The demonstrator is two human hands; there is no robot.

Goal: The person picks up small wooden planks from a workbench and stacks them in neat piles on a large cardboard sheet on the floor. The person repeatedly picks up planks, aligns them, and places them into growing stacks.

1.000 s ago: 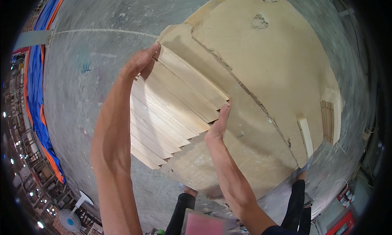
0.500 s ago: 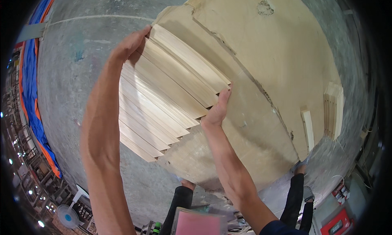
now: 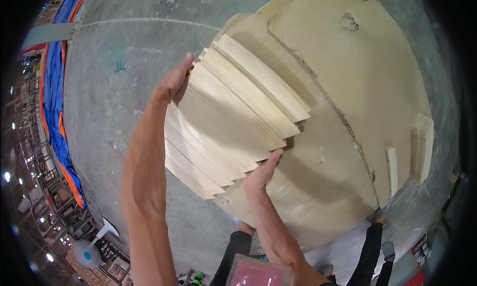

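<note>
- Head view: far left, a tarp point(image 3: 53, 102).
- Our left hand point(image 3: 176, 82) grasps slats point(image 3: 226, 119) at their upper ends.
- They overlap the board's point(image 3: 353, 82) left edge, side by side.
- Our right hand point(image 3: 262, 174) grasps their lower ends.
- At right, a block point(image 3: 392, 170).

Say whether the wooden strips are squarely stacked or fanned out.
Fanned out: the wooden strips show stepped ends near the right hand.

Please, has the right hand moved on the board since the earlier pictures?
Yes. The right hand has moved leftward and closer to the person, so it is now farther from the jagged seam in the board.
</note>
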